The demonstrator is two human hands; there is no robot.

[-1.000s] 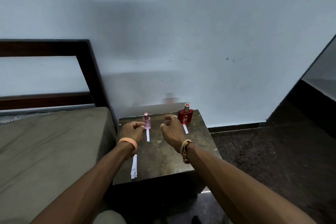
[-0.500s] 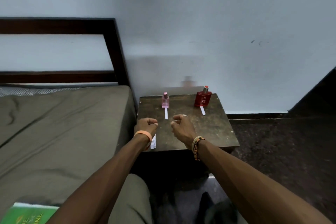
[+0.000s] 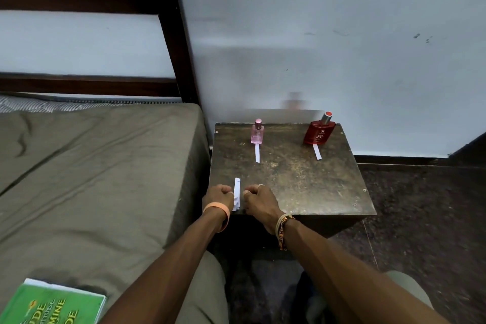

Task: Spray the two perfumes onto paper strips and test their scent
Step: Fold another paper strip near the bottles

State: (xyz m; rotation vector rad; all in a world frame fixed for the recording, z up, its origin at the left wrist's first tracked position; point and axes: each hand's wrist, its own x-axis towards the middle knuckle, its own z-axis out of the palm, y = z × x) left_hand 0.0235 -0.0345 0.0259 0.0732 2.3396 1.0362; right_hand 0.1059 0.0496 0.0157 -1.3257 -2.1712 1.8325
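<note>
Beside left hand (image 3: 218, 196), strips (image 3: 236, 193), contact unclear

Beyond the left hand (image 3: 218, 193) rises a pale blue-grey wall (image 3: 342, 21) with a few dark scuffs. Left of that hand lies a bed (image 3: 92, 166) with an olive sheet and a dark wooden headboard (image 3: 173, 34). A worn dark table (image 3: 302, 179) stands beneath it, and farther right is a dark speckled floor (image 3: 420, 218), possibly stone.

Pink bottle (image 3: 257, 134), red bottle (image 3: 318, 134), white paper strips (image 3: 257, 152), green book (image 3: 52, 308), orange wristband (image 3: 218, 209).
</note>
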